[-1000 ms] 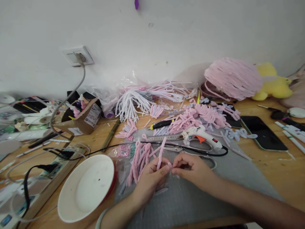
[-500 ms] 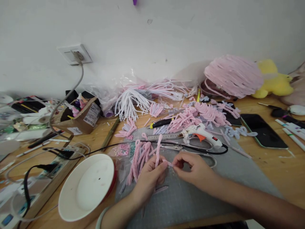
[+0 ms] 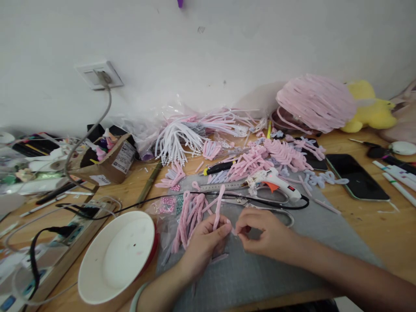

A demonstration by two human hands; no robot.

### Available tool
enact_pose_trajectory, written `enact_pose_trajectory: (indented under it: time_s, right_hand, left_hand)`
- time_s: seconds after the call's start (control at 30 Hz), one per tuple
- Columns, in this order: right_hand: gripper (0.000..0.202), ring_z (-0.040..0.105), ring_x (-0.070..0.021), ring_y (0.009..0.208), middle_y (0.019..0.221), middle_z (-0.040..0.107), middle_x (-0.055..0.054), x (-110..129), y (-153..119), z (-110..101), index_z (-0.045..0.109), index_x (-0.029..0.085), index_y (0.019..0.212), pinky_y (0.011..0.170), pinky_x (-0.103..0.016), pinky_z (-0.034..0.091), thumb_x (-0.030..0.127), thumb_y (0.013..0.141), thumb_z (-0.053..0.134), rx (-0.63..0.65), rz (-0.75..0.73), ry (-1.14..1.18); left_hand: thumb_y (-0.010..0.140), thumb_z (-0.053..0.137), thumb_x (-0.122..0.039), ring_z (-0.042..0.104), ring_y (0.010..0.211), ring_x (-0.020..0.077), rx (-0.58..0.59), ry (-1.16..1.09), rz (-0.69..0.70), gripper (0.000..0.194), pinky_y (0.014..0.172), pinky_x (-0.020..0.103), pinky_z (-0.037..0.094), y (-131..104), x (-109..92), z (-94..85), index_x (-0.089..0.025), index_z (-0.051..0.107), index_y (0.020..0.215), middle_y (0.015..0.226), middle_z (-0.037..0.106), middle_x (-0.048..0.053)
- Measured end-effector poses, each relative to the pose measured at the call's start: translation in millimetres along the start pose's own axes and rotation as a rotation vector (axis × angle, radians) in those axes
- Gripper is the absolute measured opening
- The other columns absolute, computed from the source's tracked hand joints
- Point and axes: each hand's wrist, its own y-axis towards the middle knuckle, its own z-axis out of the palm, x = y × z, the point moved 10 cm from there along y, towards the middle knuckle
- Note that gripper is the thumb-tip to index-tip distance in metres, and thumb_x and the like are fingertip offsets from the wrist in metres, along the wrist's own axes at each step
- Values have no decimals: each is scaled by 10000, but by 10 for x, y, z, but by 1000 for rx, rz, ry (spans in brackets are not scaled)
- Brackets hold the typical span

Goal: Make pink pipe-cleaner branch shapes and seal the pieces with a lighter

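My left hand (image 3: 206, 238) is closed on a pink pipe cleaner (image 3: 220, 203), whose upper part sticks up above the thumb and is bent over at the top. Facing it, my right hand (image 3: 260, 232) has thumb and forefinger pinched together at a short pale pink end that shows between the hands. Whether that end belongs to the same pipe cleaner I cannot tell. Just left of my left hand lies a bunch of twisted pink pipe cleaners (image 3: 186, 216). Both hands are over a grey cutting mat (image 3: 260, 277).
A glue gun (image 3: 276, 184), scissors (image 3: 286, 216) and a steel ruler (image 3: 221, 186) lie beyond the hands, crossed by a black cable (image 3: 136, 206). A white bowl (image 3: 117, 260) stands left. Behind are pink pipe cleaner pieces (image 3: 250, 162); a phone (image 3: 357, 177) lies right.
My right hand's fingertips have shifted slightly lower, and the pale pink end between the hands now points more downward. The whole view has drifted a little.
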Motion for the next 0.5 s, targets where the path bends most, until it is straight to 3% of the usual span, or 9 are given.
enact_pose_trajectory:
  time_s: [0.2,0.33,0.5]
  right_hand:
    - [154,512,-99,632,663,558,-3,71,-4,85,629,146,698,612,-197,405,34,656,532,187,-57,-2]
    - [161,547,-107,707,776,604,-30,37,-6,83,652,141,822,670,-205,427,74,726,542,317,33,24]
    - [122,554,-118,700,773,622,-26,-46,47,-40,653,162,851,671,-230,438,174,788,549,238,132,11]
  left_hand:
    - [667,683,-403,190,339,18,45,45,-75,319,355,172,114,-22,85,35,-150,496,721,393,308,-119]
    - [683,672,-382,179,335,14,44,-24,-82,300,349,162,115,-19,72,38,-153,486,734,400,305,-121]
    - [685,674,-353,177,343,10,-3,-116,-53,290,351,146,132,-12,7,5,-158,463,724,428,300,-121]
